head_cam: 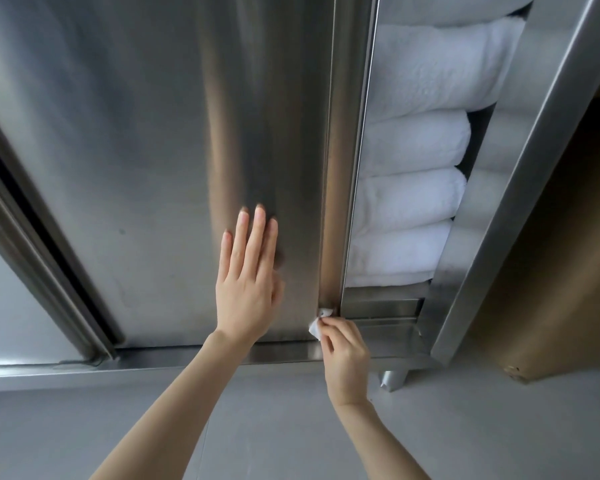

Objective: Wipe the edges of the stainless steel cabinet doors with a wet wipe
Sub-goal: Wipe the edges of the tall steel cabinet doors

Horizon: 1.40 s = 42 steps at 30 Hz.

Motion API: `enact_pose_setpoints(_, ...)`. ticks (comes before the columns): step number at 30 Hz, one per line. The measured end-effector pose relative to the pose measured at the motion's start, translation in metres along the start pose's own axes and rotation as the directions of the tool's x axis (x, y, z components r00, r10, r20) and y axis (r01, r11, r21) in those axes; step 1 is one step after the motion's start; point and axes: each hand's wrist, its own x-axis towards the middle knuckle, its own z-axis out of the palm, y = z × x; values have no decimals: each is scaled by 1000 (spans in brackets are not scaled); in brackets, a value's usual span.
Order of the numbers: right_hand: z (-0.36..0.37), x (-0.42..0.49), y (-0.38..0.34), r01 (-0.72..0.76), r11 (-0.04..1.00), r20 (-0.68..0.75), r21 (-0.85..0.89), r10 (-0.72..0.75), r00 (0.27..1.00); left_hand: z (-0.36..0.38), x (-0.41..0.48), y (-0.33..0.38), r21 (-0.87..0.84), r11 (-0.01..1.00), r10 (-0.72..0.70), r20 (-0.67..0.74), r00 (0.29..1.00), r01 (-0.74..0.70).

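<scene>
Your right hand pinches the wet wipe against the bottom of the sliding door's edge. Your left hand lies flat, fingers straight, on the door; folded white towels sit stacked just beyond that edge.

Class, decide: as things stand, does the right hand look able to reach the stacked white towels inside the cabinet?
Probably yes: the cabinet door stands open, so the towels lie exposed just above the right hand with nothing between, though it pinches a wet wipe.
</scene>
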Motion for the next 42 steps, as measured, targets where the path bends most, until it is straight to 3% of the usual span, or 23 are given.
enact_pose_setpoints(7,0,-15,4,-99,995,112,30,95,989,-5,0,-2,1,1000,14,59,998,-14)
enact_pose_setpoints(10,-12,1,1,-19,1000,161,-6,20,987,-9,0,-4,10,1000,22,94,995,-23)
enact_pose_setpoints(14,-38,60,-15,148,989,-37,9,-148,988,-20,0,-3,17,999,26,114,993,-28)
enact_pose_setpoints(17,-55,120,-33,257,966,-236,-22,-255,938,-32,8,3,-27,1000,14,86,996,-12)
enact_pose_setpoints(21,-73,159,-46,288,955,-325,-72,-296,898,-52,39,10,-29,997,68,23,997,-67)
enact_pose_setpoints(28,-89,199,-59,363,914,-292,-182,-403,868,-69,104,1,-12,999,52,-46,998,-53)
enact_pose_setpoints(32,-88,213,-70,321,927,-265,-193,-364,893,-68,126,4,-50,998,35,-16,999,-35)
enact_pose_setpoints(42,-55,130,-32,203,969,-119,-137,-220,968,-59,97,19,-3,1000,6,111,994,-6)
